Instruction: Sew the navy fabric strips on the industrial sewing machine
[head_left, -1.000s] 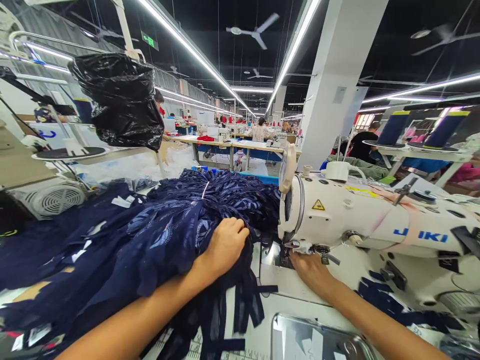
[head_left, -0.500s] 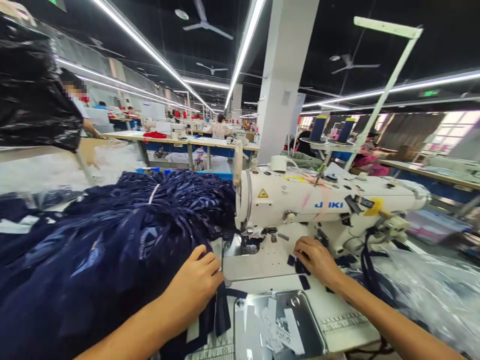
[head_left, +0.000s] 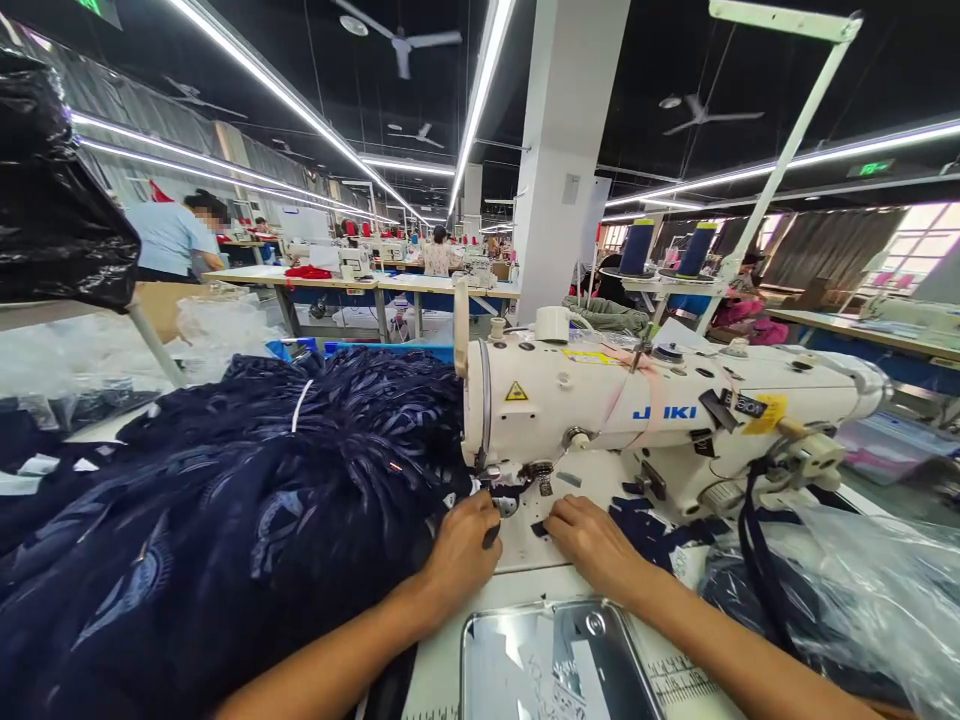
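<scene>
A white Juki sewing machine (head_left: 660, 405) stands in front of me. A big heap of navy patterned fabric (head_left: 225, 510) lies to its left. My left hand (head_left: 465, 550) rests at the heap's right edge just below the needle (head_left: 499, 490), fingers curled on a dark strip of fabric. My right hand (head_left: 592, 540) lies on the machine bed to the right of the needle, fingers pressed down on a small navy fabric piece (head_left: 541, 527). More small navy pieces (head_left: 652, 520) lie under the machine arm.
A shiny metal tray (head_left: 547, 660) with paper scraps sits near the table's front edge. Clear plastic bags (head_left: 855, 580) lie at the right. A black plastic bag (head_left: 52, 210) hangs at the upper left. Other people work at tables (head_left: 360, 285) behind.
My left hand has moved forward to the needle. My right hand has slid left from the pieces under the machine arm to the needle, with a small navy piece.
</scene>
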